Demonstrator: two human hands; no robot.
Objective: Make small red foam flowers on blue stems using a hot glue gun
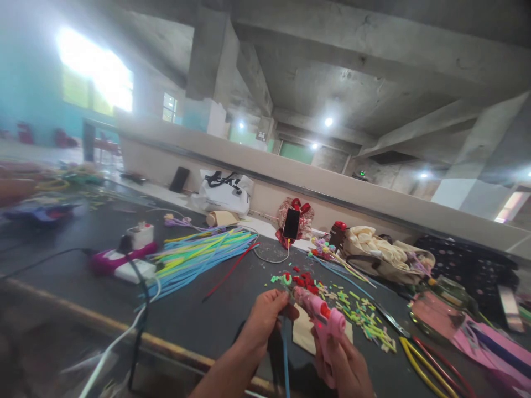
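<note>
My left hand [265, 315] is closed in a pinch on a blue pipe cleaner [285, 359], which hangs down from the fingertips toward the table's front edge. Just above those fingertips shows a small green curled piece [286, 279]; whether it is joined to the stem I cannot tell. A pink glue gun [327, 320] is gripped in my right hand [346, 362], its nozzle pointing left, close to the left fingertips. Beneath the gun lies a beige pad [305, 331], partly hidden. Red pieces [307, 281] and cut green and yellow bits [360, 309] are scattered behind and right of it.
Left lie a bundle of blue, green and yellow pipe cleaners [207, 257], a red one [230, 272] and a power strip [133, 268] with trailing cables. A phone [291, 224] leans at the back. Scissors [409, 340], a jar [440, 309] and bags stand right.
</note>
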